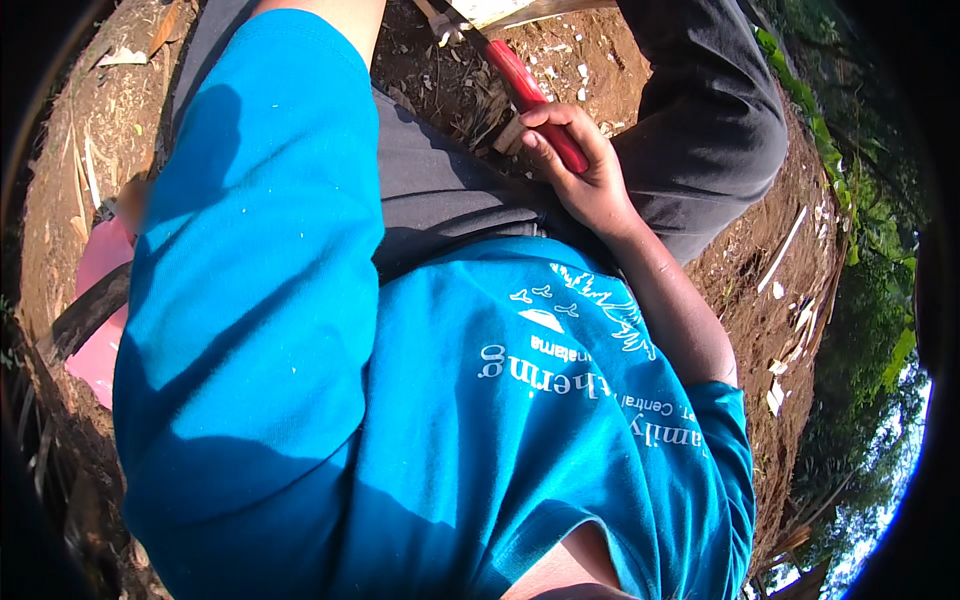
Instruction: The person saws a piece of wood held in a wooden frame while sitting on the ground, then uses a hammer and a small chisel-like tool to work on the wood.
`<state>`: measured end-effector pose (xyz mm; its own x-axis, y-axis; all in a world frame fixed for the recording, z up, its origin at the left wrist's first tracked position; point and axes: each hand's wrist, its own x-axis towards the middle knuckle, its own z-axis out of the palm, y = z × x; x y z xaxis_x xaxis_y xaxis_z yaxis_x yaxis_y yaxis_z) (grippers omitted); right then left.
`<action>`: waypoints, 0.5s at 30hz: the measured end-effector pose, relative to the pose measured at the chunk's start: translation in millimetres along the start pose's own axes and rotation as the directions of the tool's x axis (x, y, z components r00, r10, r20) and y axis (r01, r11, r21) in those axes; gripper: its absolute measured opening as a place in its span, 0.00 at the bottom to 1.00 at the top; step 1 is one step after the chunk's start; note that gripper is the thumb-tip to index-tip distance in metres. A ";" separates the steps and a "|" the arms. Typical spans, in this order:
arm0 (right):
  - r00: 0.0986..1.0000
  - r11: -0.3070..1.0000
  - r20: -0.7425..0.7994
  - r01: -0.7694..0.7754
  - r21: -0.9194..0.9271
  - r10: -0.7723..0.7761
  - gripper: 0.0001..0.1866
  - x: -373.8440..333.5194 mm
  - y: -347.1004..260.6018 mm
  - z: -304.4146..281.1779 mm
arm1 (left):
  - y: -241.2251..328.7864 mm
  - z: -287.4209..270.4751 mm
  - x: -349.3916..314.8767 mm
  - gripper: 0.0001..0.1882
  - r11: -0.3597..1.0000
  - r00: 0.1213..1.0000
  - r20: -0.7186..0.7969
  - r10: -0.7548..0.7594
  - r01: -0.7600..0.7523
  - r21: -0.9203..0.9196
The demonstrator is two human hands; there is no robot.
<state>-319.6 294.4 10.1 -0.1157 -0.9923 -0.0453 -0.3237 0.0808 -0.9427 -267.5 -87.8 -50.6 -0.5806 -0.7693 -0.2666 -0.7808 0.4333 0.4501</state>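
My right hand (585, 170) is closed round a red handle (520, 75). A dark blade (457, 22) runs from its upper end toward the top edge, where the frame cuts it off. It looks like a large knife or machete. Beside my fingers sits a small tan piece of wood (509, 137). My left arm, in a blue sleeve (270, 200), reaches up and out of the frame at the top, so the left hand cannot be seen. Near the blade, a light-coloured piece of wood (520, 10) is partly in view at the top edge.
My legs in dark trousers (700, 110) lie bent on both sides. Wood chips (776, 385) litter the brown soil (740, 290). To the left are a pink object (100, 265) and a dark curved stick (95, 310). Green plants (850, 330) line the right side.
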 end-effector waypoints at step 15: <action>0.960 0.984 0.260 -0.056 -0.170 0.100 0.12 104.3 -87.9 -30.4 | -6.4 6.1 4.0 0.34 0.999 0.999 -0.042 0.035 -0.035 0.004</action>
<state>-331.7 186.6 98.3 0.1008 -0.9695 -0.2233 -0.4712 0.1512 -0.8690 -266.3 -90.8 -59.7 -0.5975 -0.7726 -0.2146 -0.7608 0.4617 0.4560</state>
